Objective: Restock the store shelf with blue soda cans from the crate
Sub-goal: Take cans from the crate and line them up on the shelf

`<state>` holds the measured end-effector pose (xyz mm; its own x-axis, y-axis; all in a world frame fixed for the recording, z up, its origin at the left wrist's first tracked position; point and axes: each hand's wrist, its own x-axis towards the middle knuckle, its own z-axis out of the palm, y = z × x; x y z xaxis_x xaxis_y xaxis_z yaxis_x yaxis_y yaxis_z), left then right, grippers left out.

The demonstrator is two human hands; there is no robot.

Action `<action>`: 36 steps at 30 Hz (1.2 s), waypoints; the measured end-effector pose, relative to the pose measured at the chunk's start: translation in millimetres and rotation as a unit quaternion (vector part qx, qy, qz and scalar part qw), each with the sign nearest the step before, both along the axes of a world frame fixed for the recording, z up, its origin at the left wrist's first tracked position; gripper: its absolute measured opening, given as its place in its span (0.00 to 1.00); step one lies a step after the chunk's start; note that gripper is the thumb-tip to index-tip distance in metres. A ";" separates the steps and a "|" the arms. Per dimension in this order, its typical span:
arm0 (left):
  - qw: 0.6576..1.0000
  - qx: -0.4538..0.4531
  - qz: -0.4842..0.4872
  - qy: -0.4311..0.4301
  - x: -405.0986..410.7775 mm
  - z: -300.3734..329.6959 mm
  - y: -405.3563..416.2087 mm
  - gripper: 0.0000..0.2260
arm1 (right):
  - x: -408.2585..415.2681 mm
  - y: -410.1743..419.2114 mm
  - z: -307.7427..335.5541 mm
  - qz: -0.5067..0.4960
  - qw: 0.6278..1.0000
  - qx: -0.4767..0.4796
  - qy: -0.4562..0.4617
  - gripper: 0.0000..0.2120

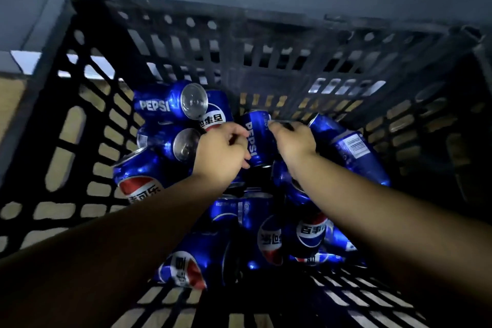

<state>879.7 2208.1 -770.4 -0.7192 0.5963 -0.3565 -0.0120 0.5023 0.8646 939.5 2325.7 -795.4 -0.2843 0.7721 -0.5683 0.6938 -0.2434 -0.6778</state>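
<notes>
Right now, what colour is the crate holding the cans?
Black, with slotted walls; the crate shows clearly in the head view.

Glossy blue cans bearing white lettering and red-white-blue roundels fill a seemingly black lattice-patterned crate.

Lower cans partly beneath forearms

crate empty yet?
No. The black crate holds a pile of blue cans, and the left hand and right hand reach down among them.
</notes>
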 end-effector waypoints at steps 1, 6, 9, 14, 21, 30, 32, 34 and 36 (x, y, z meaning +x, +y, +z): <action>1.000 0.002 -0.002 0.009 2.2 -4.3 1.0 0.11 | -2.3 3.3 -5.5 0.010 1.000 0.005 0.000 0.19; 0.997 0.014 -0.025 0.075 10.1 -26.6 3.5 0.07 | -18.6 19.1 -21.5 0.037 0.999 0.006 -0.016 0.27; 0.992 0.004 -0.042 0.118 16.7 -33.3 -1.1 0.16 | -22.0 20.0 -30.6 0.071 0.997 -0.034 -0.019 0.37; 0.990 -0.022 -0.066 0.123 19.1 -39.6 -2.0 0.18 | -21.5 17.1 -40.1 0.083 0.996 -0.033 0.018 0.38; 0.953 -0.094 -0.182 0.224 21.2 -43.6 -13.3 0.21 | -25.3 18.2 -45.6 0.130 0.991 -0.024 -0.021 0.36; 0.948 -0.090 -0.203 0.228 19.1 -47.6 -13.1 0.20 | -30.5 19.7 -45.1 0.112 0.992 0.012 -0.048 0.33; 0.949 -0.090 -0.207 0.220 18.1 -47.6 -13.3 0.20 | -27.8 19.2 -40.0 0.118 0.990 0.030 -0.067 0.34; 0.952 -0.088 -0.207 0.209 17.9 -44.8 -13.9 0.20 | -24.0 19.2 -33.3 0.118 0.990 0.033 -0.068 0.35; 0.960 -0.087 -0.194 0.182 16.7 -40.3 -13.7 0.20 | -18.1 19.5 -26.1 0.112 0.991 0.034 -0.061 0.35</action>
<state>896.3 2194.4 -810.8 -0.5512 0.7986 -0.2415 0.4927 0.5452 0.6783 921.4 2345.2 -821.5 -0.3854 0.7348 -0.5581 0.8035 -0.0302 -0.5946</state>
